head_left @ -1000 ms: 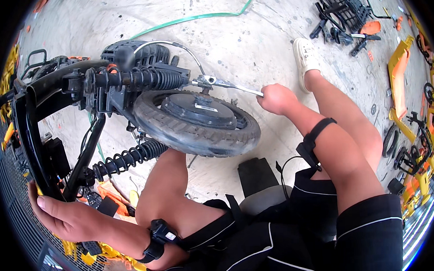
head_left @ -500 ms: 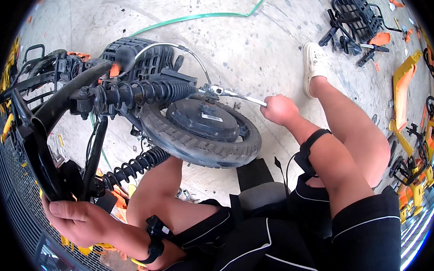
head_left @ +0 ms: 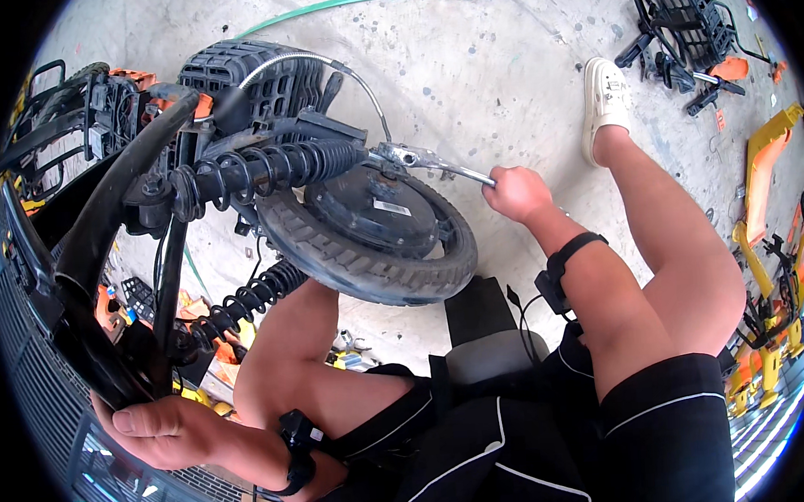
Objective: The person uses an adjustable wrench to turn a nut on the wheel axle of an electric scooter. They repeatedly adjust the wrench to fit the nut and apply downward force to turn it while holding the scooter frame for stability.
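right hand grips wrench; left hand holds frame; basket: contents unclear

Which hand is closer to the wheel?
Right. The right hand grips the silver wrench just right of the wheel; the left hand is farther off, lower left, holding the black frame.

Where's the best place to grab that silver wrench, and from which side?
Probably the free end of the wrench's slim handle, from the person's right, where the right hand grips: its head sits by the axle of the wheel, and the straight handle points out rightward.
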### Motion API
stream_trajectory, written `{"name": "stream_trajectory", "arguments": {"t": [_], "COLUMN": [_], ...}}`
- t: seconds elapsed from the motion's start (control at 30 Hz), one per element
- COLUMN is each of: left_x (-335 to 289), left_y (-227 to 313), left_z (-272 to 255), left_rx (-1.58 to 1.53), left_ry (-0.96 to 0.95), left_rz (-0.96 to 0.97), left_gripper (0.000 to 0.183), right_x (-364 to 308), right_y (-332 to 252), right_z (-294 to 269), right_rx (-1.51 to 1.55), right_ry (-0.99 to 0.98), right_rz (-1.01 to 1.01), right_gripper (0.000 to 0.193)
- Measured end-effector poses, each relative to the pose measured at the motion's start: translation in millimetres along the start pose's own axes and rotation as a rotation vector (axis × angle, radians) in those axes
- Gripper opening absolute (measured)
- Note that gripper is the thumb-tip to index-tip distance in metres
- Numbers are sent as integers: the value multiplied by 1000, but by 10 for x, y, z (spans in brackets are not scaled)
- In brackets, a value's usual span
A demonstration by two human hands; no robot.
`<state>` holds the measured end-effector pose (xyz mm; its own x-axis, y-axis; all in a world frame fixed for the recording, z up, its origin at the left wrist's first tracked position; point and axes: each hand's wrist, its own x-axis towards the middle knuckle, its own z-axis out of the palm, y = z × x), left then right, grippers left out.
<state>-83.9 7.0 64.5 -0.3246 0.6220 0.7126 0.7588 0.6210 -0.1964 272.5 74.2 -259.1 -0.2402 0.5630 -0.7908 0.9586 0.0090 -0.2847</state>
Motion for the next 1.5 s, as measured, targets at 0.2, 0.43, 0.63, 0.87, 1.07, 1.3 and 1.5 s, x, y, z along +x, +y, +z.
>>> {"name": "stream_trajectory", "arguments": {"t": [0.2,0.43,0.63,0.87,1.07,1.3,1.5], "left_x": [4,84,156,157,159,141,205], "left_y": [12,-57,-63,-180,-154,-92,-16], "left_z": [-64,-204,-174,-175,-147,-136,-169], "left_rx": [-60,-59,-200,-184,-26,-28,-38], "left_ry": [-148,-356,-494,-441,-364,-322,-356], "left_rz": [39,60,-23,5,63,102,90], "left_gripper": [66,51,59,59,61,56,61], "right_x": [58,95,157,212,231,303,294], "right_y": [13,26,89,119,107,199,195], "right_z": [56,106,188,217,212,354,339], "right_rx": [-17,-43,-41,-63,-22,-36,-5], "right_ry": [12,30,69,113,119,178,156], "right_rz": [-18,-30,-51,-105,-132,-164,-163], "right_gripper": [29,29,28,27,27,27,29]}}
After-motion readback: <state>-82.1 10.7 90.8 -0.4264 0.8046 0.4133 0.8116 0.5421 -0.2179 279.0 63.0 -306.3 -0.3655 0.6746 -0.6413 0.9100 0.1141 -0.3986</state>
